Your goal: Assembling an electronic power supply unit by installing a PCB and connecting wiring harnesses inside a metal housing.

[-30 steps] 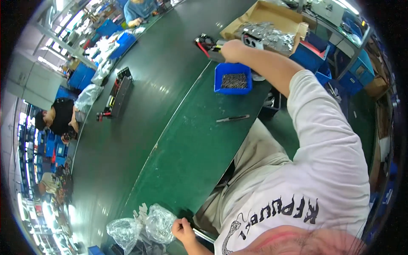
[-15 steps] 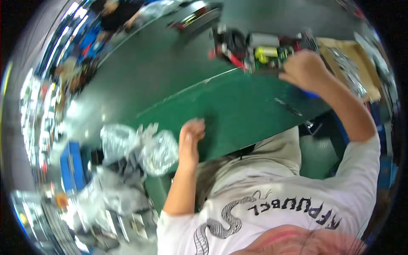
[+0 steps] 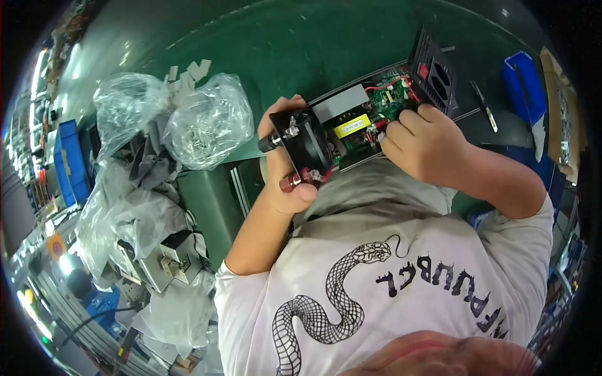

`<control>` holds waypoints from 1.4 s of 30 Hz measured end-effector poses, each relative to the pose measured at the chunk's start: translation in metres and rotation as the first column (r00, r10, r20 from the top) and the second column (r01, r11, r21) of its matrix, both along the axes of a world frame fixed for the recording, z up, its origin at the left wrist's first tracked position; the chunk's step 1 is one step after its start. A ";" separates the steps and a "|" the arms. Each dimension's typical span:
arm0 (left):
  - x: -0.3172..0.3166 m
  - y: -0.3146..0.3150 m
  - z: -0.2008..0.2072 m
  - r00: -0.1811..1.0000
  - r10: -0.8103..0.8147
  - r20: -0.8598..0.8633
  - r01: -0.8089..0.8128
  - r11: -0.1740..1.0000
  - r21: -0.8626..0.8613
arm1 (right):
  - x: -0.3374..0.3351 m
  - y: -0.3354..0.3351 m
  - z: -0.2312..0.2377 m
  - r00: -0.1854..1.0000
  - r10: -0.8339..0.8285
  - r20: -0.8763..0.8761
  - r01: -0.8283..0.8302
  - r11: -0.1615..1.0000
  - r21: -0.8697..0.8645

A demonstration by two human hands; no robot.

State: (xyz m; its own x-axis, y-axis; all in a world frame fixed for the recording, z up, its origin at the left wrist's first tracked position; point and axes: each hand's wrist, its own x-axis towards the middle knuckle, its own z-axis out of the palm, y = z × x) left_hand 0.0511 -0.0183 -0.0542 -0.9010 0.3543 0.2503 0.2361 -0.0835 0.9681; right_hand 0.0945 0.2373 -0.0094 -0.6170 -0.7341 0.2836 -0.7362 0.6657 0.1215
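An open power inverter (image 3: pixel 377 98) is held tilted just in front of my body, its green circuit board, yellow-wrapped transformer and grey metal block exposed. My left hand (image 3: pixel 285 178) wraps round its left end, beside the black fan (image 3: pixel 311 139) and the red and black terminals, with the thumb near the red terminal. At the near edge of the board, my right hand (image 3: pixel 421 143) is closed, fingertips against the inverter by a red part; what lies under those fingers is hidden. The black end panel (image 3: pixel 434 74) with sockets and a red switch stands at the right end.
Left on the green table (image 3: pixel 251 47) sit clear plastic bags (image 3: pixel 207 128) of small metal parts. A pen-like tool (image 3: pixel 484 106) lies right of the inverter, near a blue bin (image 3: pixel 525 88) and a cardboard box (image 3: pixel 560 119). Another blue bin (image 3: pixel 73 164) stands far left.
The inverter has come from the far side of the table to close before me. My left hand, empty before, now grips its fan end. My right hand has come nearer with it.
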 end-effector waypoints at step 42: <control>-0.015 0.003 0.042 0.992 -0.092 -0.092 0.023 0.821 -0.571 | -0.007 -0.008 -0.019 0.983 -0.122 0.138 0.159 0.939 -0.306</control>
